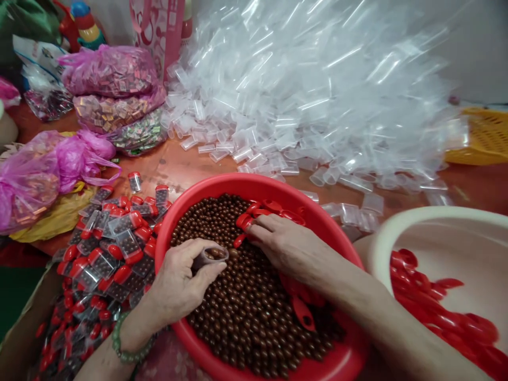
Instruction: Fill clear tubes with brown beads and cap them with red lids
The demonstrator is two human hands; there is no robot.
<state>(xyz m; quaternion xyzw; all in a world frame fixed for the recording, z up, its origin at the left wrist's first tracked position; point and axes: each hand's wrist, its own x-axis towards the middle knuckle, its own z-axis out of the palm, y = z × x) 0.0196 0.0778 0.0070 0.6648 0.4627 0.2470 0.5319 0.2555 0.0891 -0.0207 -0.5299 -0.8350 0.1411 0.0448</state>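
Clear plastic oval sleeve (204,258) with several brown balls showing in its mouth is gripped between the thumb and fingers of the left hand (184,283), tilted, its open end facing right, above the left part of a large round red plastic basin (254,181). Glossy round brown balls (238,317) fill much of that basin, and shiny red plastic pieces (304,315) lie on them along the right side. The right hand (273,238) reaches in with bent fingers at the red pieces near the far rim; whether it grips one cannot be told. A deep cream-white plastic basin (448,214) just to the right holds more red pieces, blurred. Left of the red basin is a heap of small clear containers with red ends (127,243), many visibly holding dark balls. Behind, a big mound of translucent plastic sleeves (317,106) covers much of the reddish-brown tabletop (166,161). Beyond the heap at left, a stack of see-through pink plastic bags (111,74) is packed with small wrapped-looking pieces.
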